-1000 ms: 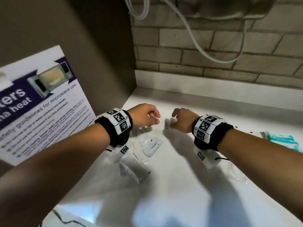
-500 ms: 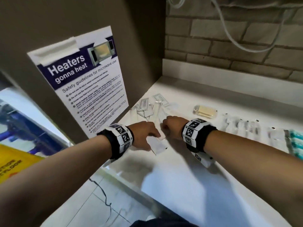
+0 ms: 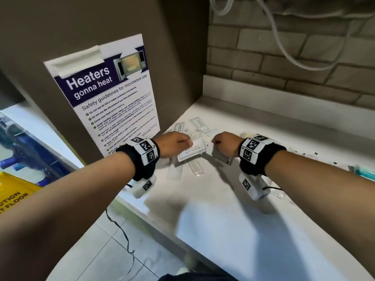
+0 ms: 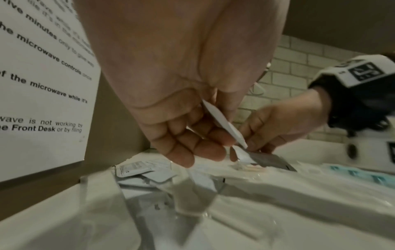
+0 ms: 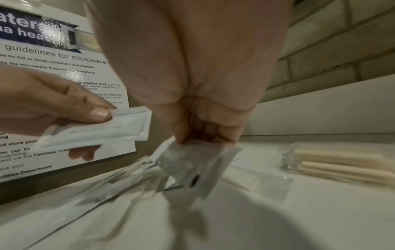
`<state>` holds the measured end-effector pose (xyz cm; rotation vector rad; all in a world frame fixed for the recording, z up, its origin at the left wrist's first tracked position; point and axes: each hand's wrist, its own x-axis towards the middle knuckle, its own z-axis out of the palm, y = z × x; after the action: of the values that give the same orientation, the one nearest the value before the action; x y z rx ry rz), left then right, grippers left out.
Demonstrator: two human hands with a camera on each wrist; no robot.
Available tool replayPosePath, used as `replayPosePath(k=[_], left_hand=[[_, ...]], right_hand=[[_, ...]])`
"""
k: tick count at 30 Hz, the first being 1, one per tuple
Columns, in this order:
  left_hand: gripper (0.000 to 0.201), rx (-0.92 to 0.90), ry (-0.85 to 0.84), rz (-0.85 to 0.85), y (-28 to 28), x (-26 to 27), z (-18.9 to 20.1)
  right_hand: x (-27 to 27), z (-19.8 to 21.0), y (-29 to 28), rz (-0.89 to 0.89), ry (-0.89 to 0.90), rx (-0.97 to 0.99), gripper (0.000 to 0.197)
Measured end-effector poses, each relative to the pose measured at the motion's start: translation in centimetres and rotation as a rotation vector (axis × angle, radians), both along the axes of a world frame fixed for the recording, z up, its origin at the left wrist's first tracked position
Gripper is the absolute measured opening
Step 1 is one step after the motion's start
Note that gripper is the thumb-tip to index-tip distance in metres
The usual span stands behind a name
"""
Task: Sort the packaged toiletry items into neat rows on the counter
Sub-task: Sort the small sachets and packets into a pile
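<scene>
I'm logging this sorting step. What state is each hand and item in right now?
Left hand: pinches a white sachet.
White sachet: lifted off the counter, held flat.
Right hand: grips a clear packet.
Clear packet: hangs from the fingers, lifted.
Loose sachets: lie jumbled on the counter, unsorted.
Poster: taped to the wall.

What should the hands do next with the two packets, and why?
Probably set the flat white printed sachet from the left hand down beside the similar sachets by the wall, since both hands are full and the pile beneath is jumbled.
</scene>
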<state>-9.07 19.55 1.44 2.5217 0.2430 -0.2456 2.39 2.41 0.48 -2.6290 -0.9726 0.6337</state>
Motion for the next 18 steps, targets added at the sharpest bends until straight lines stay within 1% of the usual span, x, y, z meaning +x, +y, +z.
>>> replayPosePath(k=[2, 4, 5, 6, 7, 9, 11, 13, 15, 17, 18], left_hand=[[0.040, -0.046, -0.024, 0.044, 0.3, 0.4, 0.2], [0.039, -0.108, -0.056, 0.071, 0.4, 0.7, 0.8], [0.036, -0.134, -0.073, 0.083, 0.4, 1.0, 1.1], [0.032, -0.159, -0.087, 0.096, 0.4, 1.1, 1.5], [0.029, -0.186, -0.106, 0.117, 0.5, 1.4, 1.8], [0.020, -0.239, -0.150, 0.173, 0.8, 1.7, 2.3], [0.015, -0.243, -0.178, 0.226, 1.2, 1.8, 2.5], [0.013, -0.181, -0.178, 0.244, 1.4, 1.8, 2.7], [0.010, -0.115, -0.200, 0.287, 1.7, 2.0, 2.5], [0.005, -0.088, -0.233, 0.332, 1.9, 2.2, 2.3], [0.007, -0.103, -0.245, 0.351, 1.9, 2.3, 2.2]], right_hand=[[-0.3, 0.1, 0.2, 0.017, 0.006, -0.009, 0.027], [-0.8, -0.1, 0.4, 0.033, 0.037, -0.016, 0.010], [-1.1, -0.4, 0.6, 0.053, 0.046, -0.024, 0.011], [-1.4, -0.8, 0.7, 0.087, 0.037, -0.050, 0.020], [-1.8, -1.1, 0.9, 0.131, 0.009, -0.093, 0.022], [-2.5, -1.4, 1.4, 0.224, -0.094, -0.200, 0.013], [-3.0, -1.7, 2.1, 0.262, -0.178, -0.246, 0.020], [-3.4, -1.7, 3.0, 0.225, -0.258, -0.193, 0.024], [-3.9, -1.4, 4.2, 0.188, -0.275, -0.079, 0.026], [-4.7, -1.2, 5.5, 0.183, -0.187, -0.033, 0.027], [-5.3, -1.3, 6.2, 0.199, -0.136, -0.046, 0.030]])
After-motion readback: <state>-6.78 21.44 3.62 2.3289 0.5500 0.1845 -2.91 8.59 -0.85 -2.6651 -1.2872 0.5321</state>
